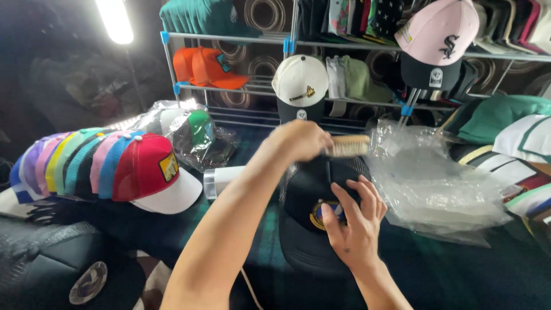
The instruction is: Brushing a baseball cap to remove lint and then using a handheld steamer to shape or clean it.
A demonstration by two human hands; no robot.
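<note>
Head view shows your left hand closed around a wooden brush over the black cap on the dark cloth, while your right hand, fingers spread, presses its front to steady it.

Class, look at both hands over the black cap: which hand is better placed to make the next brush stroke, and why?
Probably the left hand: it already grips the wooden brush above the black cap. The right hand lies spread on the cap's front, steadying it.
</note>
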